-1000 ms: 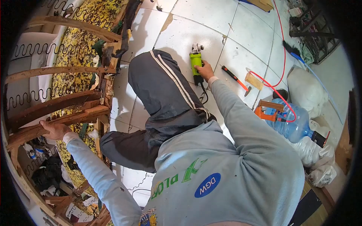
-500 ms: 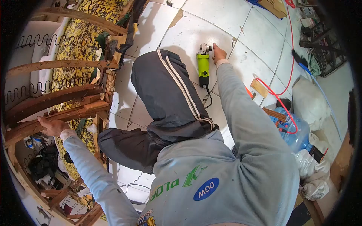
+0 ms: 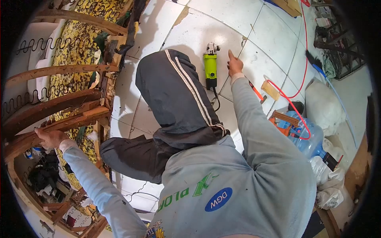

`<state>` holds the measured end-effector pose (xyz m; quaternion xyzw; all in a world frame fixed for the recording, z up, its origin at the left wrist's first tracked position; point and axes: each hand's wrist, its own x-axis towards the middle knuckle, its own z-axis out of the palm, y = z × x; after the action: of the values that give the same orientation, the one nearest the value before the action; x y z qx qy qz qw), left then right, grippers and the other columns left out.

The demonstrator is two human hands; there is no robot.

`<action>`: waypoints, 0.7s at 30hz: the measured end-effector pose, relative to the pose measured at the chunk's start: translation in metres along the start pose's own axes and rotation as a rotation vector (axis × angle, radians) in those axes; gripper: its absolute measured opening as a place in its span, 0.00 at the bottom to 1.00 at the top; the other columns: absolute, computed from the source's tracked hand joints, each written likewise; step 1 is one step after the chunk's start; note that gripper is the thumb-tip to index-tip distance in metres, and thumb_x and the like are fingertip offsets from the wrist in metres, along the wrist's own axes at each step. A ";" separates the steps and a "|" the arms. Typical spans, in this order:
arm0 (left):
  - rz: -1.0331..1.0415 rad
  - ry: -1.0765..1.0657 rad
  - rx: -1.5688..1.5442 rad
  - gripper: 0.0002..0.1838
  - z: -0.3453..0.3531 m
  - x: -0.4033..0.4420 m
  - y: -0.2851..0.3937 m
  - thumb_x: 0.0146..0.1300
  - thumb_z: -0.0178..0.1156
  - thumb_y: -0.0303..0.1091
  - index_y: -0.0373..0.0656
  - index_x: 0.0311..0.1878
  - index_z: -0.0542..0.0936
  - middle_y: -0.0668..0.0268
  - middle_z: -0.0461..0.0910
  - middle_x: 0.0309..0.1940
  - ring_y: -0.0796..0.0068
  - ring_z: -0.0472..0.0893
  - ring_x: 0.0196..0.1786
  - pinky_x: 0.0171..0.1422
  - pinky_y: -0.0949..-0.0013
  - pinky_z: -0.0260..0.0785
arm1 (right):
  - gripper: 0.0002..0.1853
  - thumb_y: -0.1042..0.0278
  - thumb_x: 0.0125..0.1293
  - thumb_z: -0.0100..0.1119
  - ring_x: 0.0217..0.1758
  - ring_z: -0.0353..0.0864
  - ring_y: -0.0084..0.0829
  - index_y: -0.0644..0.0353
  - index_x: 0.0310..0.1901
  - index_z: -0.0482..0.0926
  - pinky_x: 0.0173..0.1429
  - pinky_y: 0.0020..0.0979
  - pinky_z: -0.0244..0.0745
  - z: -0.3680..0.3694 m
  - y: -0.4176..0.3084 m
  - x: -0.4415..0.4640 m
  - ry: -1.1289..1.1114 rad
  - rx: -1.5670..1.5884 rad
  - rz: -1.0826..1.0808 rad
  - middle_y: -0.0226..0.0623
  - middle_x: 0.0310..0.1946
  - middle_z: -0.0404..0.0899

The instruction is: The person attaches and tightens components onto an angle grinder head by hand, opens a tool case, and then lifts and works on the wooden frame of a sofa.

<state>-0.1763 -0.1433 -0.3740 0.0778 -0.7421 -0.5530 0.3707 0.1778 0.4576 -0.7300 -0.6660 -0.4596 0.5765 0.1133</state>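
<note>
My left hand (image 3: 51,139) is closed around a wooden rail (image 3: 85,118) of a stripped sofa frame, near the rail's outer end. Out over the white floor tiles, my right hand (image 3: 235,64) is empty, with one finger stretched out. A green angle grinder (image 3: 210,66) lies on the tiles just left of that hand, apart from it. Its metal head points away from me, and its black cord runs back beside my knee.
Zigzag springs (image 3: 59,43) and yellow-speckled foam (image 3: 73,49) show within the frame. At right a red hose (image 3: 305,75) curls past a wood block (image 3: 270,90), an orange-handled tool (image 3: 258,93) and a blue water bottle (image 3: 311,139). A blue-handled broom (image 3: 337,93) lies beyond.
My right hand has come off the grinder's head and moved slightly right and back. The grinder stays on the floor. My left hand remains on the wooden rail, while the view shifts slightly.
</note>
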 end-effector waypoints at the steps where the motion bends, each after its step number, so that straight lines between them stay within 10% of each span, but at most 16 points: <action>1: 0.000 0.002 -0.001 0.39 -0.001 0.001 -0.002 0.71 0.65 0.53 0.29 0.72 0.73 0.48 0.76 0.69 0.54 0.81 0.63 0.67 0.55 0.77 | 0.28 0.42 0.72 0.69 0.38 0.79 0.27 0.63 0.54 0.84 0.41 0.29 0.75 -0.010 0.006 -0.011 0.007 -0.072 0.024 0.33 0.40 0.83; 8: 0.001 -0.032 -0.057 0.44 -0.002 0.004 -0.006 0.69 0.67 0.54 0.29 0.76 0.68 0.47 0.75 0.69 0.53 0.81 0.62 0.65 0.54 0.78 | 0.36 0.37 0.65 0.74 0.40 0.83 0.28 0.68 0.54 0.81 0.44 0.29 0.79 -0.017 0.072 -0.068 -0.267 -0.075 -0.011 0.38 0.43 0.84; 11: -0.029 0.009 0.007 0.47 -0.003 0.005 -0.005 0.68 0.69 0.57 0.28 0.76 0.68 0.44 0.75 0.69 0.52 0.81 0.62 0.65 0.55 0.78 | 0.42 0.37 0.63 0.76 0.52 0.85 0.36 0.71 0.61 0.76 0.57 0.34 0.81 0.002 0.088 -0.097 -0.244 -0.282 -0.376 0.47 0.52 0.84; 21: -0.023 -0.048 -0.022 0.54 -0.005 0.004 -0.003 0.65 0.71 0.60 0.25 0.78 0.62 0.39 0.73 0.70 0.50 0.80 0.65 0.68 0.55 0.76 | 0.54 0.46 0.58 0.78 0.71 0.72 0.64 0.71 0.73 0.55 0.75 0.47 0.72 0.036 0.067 -0.102 -0.177 -0.674 -0.189 0.69 0.71 0.63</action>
<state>-0.1775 -0.1505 -0.3744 0.0689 -0.7436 -0.5673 0.3472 0.1876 0.3309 -0.7195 -0.5678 -0.6916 0.4350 -0.1001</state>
